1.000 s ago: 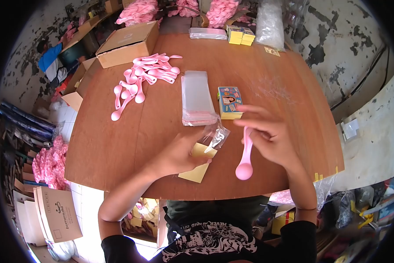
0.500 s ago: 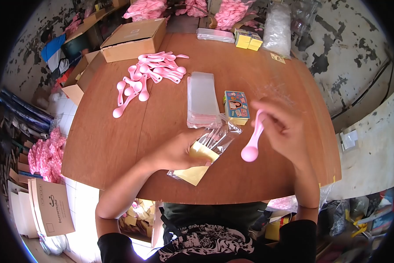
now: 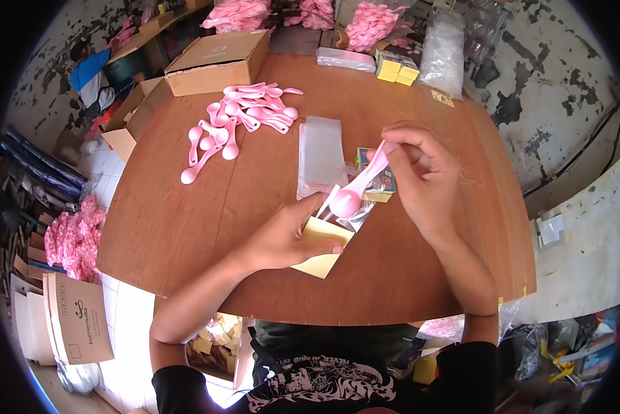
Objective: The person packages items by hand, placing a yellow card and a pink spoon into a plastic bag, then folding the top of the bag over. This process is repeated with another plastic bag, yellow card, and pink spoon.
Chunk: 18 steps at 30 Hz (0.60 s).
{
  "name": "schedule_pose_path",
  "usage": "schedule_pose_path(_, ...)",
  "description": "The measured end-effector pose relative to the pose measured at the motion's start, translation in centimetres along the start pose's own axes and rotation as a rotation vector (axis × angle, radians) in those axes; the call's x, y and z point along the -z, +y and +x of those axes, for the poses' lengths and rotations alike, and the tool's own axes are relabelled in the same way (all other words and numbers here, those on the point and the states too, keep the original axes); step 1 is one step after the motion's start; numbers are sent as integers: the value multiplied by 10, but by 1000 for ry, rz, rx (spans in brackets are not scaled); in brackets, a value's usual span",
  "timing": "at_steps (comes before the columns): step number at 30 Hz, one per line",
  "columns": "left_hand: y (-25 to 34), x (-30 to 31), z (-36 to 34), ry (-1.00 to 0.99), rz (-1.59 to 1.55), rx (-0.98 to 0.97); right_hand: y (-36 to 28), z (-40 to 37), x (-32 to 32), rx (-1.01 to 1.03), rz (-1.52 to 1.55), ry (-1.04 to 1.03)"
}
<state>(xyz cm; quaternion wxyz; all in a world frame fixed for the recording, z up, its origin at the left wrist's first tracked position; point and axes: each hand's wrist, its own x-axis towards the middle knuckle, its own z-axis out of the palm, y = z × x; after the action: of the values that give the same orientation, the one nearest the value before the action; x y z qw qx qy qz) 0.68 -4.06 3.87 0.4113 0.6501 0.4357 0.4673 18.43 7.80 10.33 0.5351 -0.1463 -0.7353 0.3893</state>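
Note:
My left hand (image 3: 279,238) is closed on a clear plastic bag (image 3: 360,215) with a yellow card (image 3: 319,265) inside, thumb across the card. The bag's mouth points away from me. My right hand (image 3: 426,179) pinches the handle end of a pink measuring spoon (image 3: 346,203). The spoon slants down to the left, its round bowl overlapping the bag's mouth in this view. Just beyond lie a stack of flat clear bags (image 3: 321,148) and a stack of printed cards (image 3: 386,196), the latter partly hidden by the spoon and right hand.
A pile of pink spoons (image 3: 254,109) spreads over the table's far left. Behind it sits a cardboard box (image 3: 217,65). Along the back edge are packed plastic bags (image 3: 346,59), yellow card stacks (image 3: 397,67) and a clear plastic roll (image 3: 442,55). A person in blue (image 3: 89,72) is at far left.
My right hand has moved left and slightly up, bringing the spoon from the right of the bag to its mouth. The left hand keeps hold of the bag and card.

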Motion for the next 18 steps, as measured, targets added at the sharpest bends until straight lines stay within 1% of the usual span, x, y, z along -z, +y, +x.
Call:
schedule_pose_path(1,0,-1,1,-1,1,4,2,0,-4,64,-56,-28)
schedule_pose_path(3,0,-1,5,31,-23,6,1,-2,-9,49,-26,-6)
schedule_pose_path(4,2,-3,9,43,14,-106,4,-2,-9,80,-57,-5)
schedule_pose_path(5,2,-4,11,45,17,-103,5,-2,-10,111,-87,-6)
schedule_pose_path(6,3,-4,13,52,-70,-5,5,-2,-9,109,-83,-7)
schedule_pose_path(7,5,-4,15,58,-156,91,3,-2,-6,121,-207,-39)
schedule_pose_path(8,12,-5,15,70,-141,88,0,-2,-4,134,-332,-71)
schedule_pose_path(12,7,-8,19,72,-103,94,-8,-6,-11,95,-255,-125)
schedule_pose_path(14,7,-16,18,137,-5,-31,-8,-8,-20,-51,-163,122)
schedule_pose_path(15,4,-17,18,133,-12,-29,-7,-10,-17,-57,-169,122)
schedule_pose_path(17,0,-17,19,132,57,-145,-4,-11,-8,-394,25,-141)
schedule_pose_path(18,-1,-16,18,133,54,-146,-1,-11,-6,-396,22,-143)
